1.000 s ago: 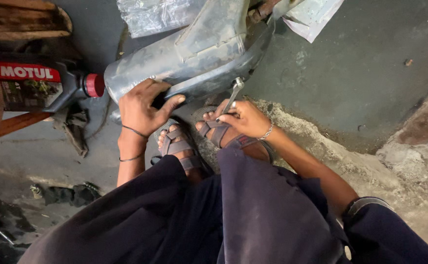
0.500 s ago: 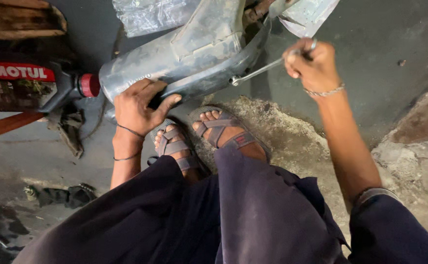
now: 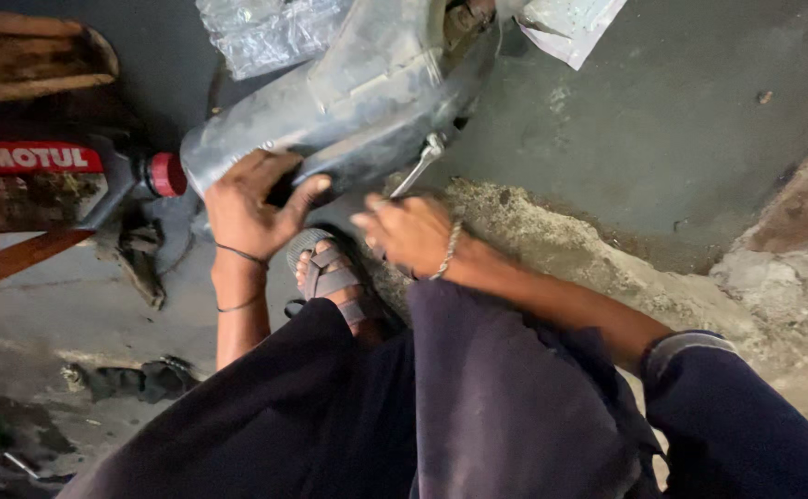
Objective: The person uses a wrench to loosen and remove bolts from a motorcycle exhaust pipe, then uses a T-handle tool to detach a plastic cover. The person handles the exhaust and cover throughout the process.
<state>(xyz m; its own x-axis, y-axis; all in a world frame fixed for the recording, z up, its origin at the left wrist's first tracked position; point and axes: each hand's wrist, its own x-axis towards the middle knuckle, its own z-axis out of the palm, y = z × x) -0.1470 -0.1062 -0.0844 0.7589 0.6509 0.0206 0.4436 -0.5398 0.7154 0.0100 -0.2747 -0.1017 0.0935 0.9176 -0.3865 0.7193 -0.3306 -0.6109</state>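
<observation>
A grey metal casing (image 3: pixel 348 120) lies on the dark floor (image 3: pixel 662 120) and serves as the landmark. Left of it stands a wooden stool (image 3: pixel 25 55), with an oil bottle (image 3: pixel 53 180) whose red cap (image 3: pixel 165 174) almost touches the casing's left end. A dirty rag (image 3: pixel 136 254) lies below that cap. The left hand (image 3: pixel 251 203) grasps the casing's lower left edge, fingers spread over it. A sandalled foot (image 3: pixel 334 277) sits just below the casing. The right hand (image 3: pixel 408 231) is clenched on a metal wrench (image 3: pixel 420 162), whose head meets the casing's lower edge.
</observation>
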